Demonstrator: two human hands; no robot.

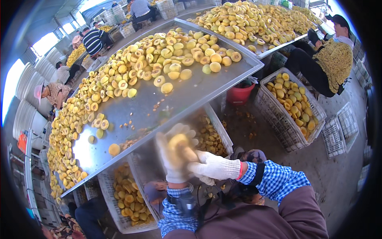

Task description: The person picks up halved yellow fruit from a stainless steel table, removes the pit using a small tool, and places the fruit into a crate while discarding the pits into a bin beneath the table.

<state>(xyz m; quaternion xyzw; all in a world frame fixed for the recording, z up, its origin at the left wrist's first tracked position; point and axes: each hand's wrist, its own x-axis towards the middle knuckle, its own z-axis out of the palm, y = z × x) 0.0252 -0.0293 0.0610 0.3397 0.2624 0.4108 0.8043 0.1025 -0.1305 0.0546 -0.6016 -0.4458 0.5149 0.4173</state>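
My left hand (173,159), in a white knit glove and smeared by motion, holds a yellow peach (179,145) in front of the table's near edge. My right hand (217,165), gloved the same way, is closed with its fingertips against the fruit. A brownish patch shows between them; whether it is a tool or part of the peach I cannot tell. Halved peaches (151,59), several with brown pits or hollows showing, lie heaped on the metal table (159,105) beyond my hands. A single peach half (114,149) rests near the table's edge.
Below the table stand a crate (105,191) of peach halves on the left and another crate (217,127) just beyond my hands. A full crate (278,119) and a red bucket (240,95) are to the right. A person (334,59) sits at far right.
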